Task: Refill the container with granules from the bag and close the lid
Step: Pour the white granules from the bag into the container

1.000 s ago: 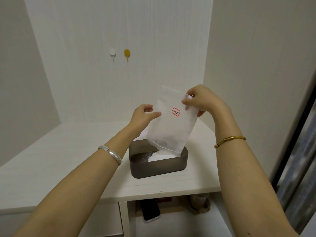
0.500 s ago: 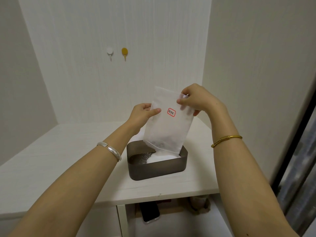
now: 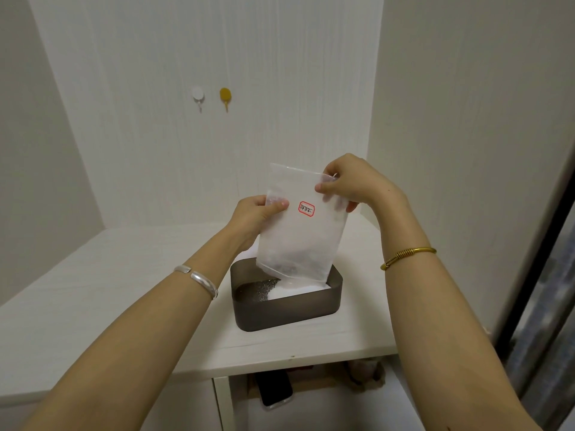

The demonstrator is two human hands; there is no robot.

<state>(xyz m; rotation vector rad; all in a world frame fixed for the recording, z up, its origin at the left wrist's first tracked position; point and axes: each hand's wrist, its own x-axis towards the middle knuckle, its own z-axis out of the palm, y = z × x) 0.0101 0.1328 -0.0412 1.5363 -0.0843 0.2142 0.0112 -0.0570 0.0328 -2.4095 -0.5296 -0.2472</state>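
Head view: both hands hold a translucent white bag (image 3: 300, 231) upended over a dark brown container (image 3: 287, 306) that sits near the counter's (image 3: 109, 290) front right corner. Left hand (image 3: 258, 217) pinches the bag's left edge between thumb and fingers; right hand (image 3: 351, 183) pinches its upper right corner. The bag's lower end dips inside the container's rim, above a white heap of granules (image 3: 295, 290). A red-bordered label (image 3: 306, 209) marks the bag. Two hooks (image 3: 211, 95) stick to the back wall.

hands (image 3: 311, 202) pinching bag (image 3: 303, 231), seemingly upturned, over container (image 3: 289, 309)
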